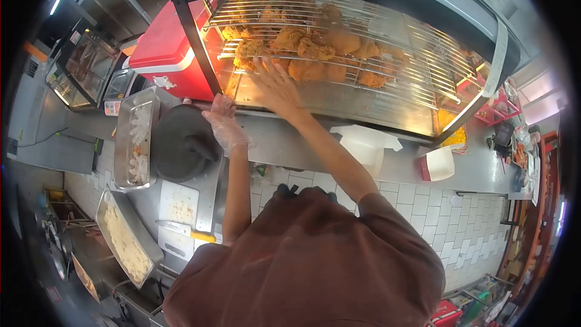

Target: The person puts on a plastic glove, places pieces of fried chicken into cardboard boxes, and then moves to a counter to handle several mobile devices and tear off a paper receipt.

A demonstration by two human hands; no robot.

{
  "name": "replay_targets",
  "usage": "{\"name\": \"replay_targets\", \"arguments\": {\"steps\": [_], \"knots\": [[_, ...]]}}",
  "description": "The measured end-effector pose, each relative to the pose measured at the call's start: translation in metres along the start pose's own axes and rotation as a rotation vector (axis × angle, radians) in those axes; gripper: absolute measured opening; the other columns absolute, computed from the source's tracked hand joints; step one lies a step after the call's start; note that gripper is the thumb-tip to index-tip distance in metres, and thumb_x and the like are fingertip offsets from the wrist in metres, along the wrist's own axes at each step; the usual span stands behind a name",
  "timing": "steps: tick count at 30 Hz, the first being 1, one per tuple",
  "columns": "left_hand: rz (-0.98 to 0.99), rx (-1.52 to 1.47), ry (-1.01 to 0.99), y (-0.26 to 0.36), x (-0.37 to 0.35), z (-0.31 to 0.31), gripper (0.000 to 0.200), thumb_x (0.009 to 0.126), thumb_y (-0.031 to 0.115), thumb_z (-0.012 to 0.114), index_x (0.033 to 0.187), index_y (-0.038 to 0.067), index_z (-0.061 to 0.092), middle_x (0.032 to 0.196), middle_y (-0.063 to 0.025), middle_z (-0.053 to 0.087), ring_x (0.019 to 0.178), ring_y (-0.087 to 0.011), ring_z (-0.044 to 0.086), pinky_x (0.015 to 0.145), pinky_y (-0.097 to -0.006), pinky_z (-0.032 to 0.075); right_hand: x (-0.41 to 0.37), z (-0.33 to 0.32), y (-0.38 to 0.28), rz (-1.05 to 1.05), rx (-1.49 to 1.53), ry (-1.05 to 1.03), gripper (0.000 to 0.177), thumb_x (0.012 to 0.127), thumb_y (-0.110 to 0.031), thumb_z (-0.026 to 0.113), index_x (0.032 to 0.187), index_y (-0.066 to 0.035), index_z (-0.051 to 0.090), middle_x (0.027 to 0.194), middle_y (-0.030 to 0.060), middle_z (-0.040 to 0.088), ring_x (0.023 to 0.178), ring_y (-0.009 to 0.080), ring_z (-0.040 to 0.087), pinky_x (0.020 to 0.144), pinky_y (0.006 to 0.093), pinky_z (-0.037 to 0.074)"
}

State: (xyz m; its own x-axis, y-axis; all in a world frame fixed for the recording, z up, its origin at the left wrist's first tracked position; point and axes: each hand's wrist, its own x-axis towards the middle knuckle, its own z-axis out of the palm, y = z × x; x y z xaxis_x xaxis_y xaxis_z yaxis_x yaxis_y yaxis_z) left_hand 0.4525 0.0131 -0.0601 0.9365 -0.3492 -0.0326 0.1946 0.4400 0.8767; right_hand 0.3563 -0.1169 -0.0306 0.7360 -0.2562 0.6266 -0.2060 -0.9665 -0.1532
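Note:
My right hand [275, 88] reaches into the lit display warmer [339, 109], its fingers stretched out and apart. The fingertips are right at a piece of fried chicken [247, 53] on the left of the wire rack [417, 42]. My left hand [225, 122], in a clear plastic glove, is raised beside the warmer's front left corner post, fingers apart and nothing seen in them. More fried chicken [308, 69] lies across the rack. A dark round vessel [172, 160] stands just left of my left hand.
A red cooler box [166, 54] stands left of the warmer. Metal trays [151, 115] [142, 248] flank a white cutting board [180, 203] and a yellow-handled knife [203, 236]. White paper boxes [366, 145] [437, 163] sit along the counter's front edge.

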Motion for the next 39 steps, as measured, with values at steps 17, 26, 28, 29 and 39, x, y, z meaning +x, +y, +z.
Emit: {"name": "replay_targets", "arguments": {"steps": [17,26,28,29,39], "knots": [[0.701,0.928,-0.625,-0.076,0.014,0.031,0.048,0.092,0.030,0.047,0.134,0.007,0.049,0.134,-0.0132,0.055,0.115,-0.0263,0.056,0.094,-0.0410,0.046,-0.152,-0.118,-0.003,0.490,0.071,0.393,0.029,0.089,-0.010,0.063,0.117,-0.003,0.057,0.130,0.0169,0.056,0.117,0.0316,0.053,0.096,0.0405,0.043],[0.856,1.398,-0.850,-0.083,0.118,0.113,0.052,0.080,0.026,0.065,0.129,0.014,0.053,0.127,-0.0114,0.058,0.095,-0.0319,0.063,0.086,-0.0463,0.049,-0.256,-0.107,-0.080,1.016,0.175,0.318,0.016,0.093,-0.006,0.059,0.107,-0.001,0.062,0.106,0.0121,0.066,0.095,0.0233,0.062,0.078,0.0308,0.047],[0.812,1.261,-0.888,-0.077,0.113,0.118,0.047,0.080,0.026,0.065,0.124,0.011,0.056,0.120,-0.0108,0.063,0.095,-0.0300,0.063,0.085,-0.0449,0.049,-0.266,-0.104,-0.090,1.068,0.225,0.362,0.014,0.093,-0.007,0.058,0.105,-0.002,0.063,0.104,0.0115,0.066,0.094,0.0223,0.062,0.076,0.0307,0.047],[0.744,1.217,-0.879,-0.081,0.109,0.115,0.046,0.079,0.023,0.066,0.121,0.008,0.058,0.117,-0.0096,0.064,0.093,-0.0260,0.063,0.083,-0.0407,0.050,-0.272,-0.102,-0.094,1.109,0.278,0.400,0.013,0.094,-0.007,0.058,0.104,-0.002,0.064,0.102,0.0109,0.067,0.092,0.0213,0.063,0.075,0.0306,0.047],[0.079,0.277,-0.536,-0.070,0.044,0.088,0.055,0.079,0.013,0.078,0.124,0.004,0.048,0.104,-0.0078,0.062,0.095,-0.0189,0.058,0.078,-0.0328,0.050,-0.317,-0.110,-0.081,1.267,0.397,0.412,0.014,0.097,-0.012,0.056,0.102,-0.002,0.064,0.099,0.0112,0.068,0.091,0.0193,0.064,0.074,0.0308,0.049]]}}
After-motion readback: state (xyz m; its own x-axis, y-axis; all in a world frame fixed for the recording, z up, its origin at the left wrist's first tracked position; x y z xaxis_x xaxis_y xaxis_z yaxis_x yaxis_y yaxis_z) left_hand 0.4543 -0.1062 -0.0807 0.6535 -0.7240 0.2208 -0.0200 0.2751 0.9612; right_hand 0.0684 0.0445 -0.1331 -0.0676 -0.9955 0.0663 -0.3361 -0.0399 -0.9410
